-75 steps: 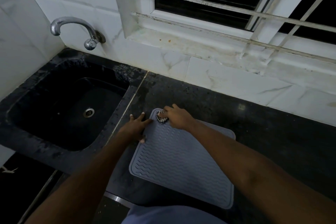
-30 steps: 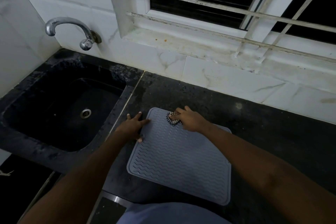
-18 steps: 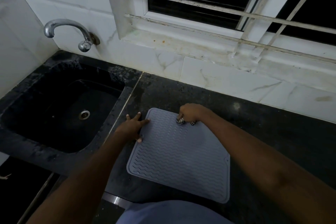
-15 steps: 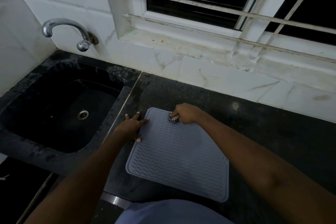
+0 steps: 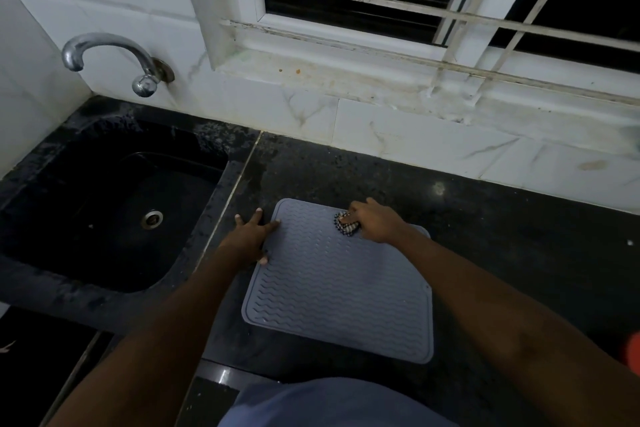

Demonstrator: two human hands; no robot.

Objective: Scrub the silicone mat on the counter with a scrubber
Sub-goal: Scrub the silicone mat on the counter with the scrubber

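Sink [image 5: 104,204]: black basin off to the left, tap [image 5: 114,55] on the wall above it. Not in play right now.
Left hand [image 5: 251,236]: fingers spread flat and holding nothing, pressing down on the mat's left edge near the far corner.
Silicone mat [image 5: 339,288]: grey with wavy ridges, lying flat on the black counter [image 5: 502,236], just right of the sink.
Scrubber [image 5: 346,227]: sitting on the mat close to its far edge, roughly mid-width.
Right hand [image 5: 375,222]: fingers curled over the scrubber, gripping it and pushing it into the mat.
How I'd do it: lean on that left palm so the mat can't skate, use short strokes that follow the ridges, and work row by row toward the near edge — there's a lot of mat below the scrubber to cover.
Hard to see: the light is dim, so I can't tell if there's soap or water on the mat. Most of the scrubber is under the fingers, and something orange-red [image 5: 633,350] is cut off at the right edge — no idea what.
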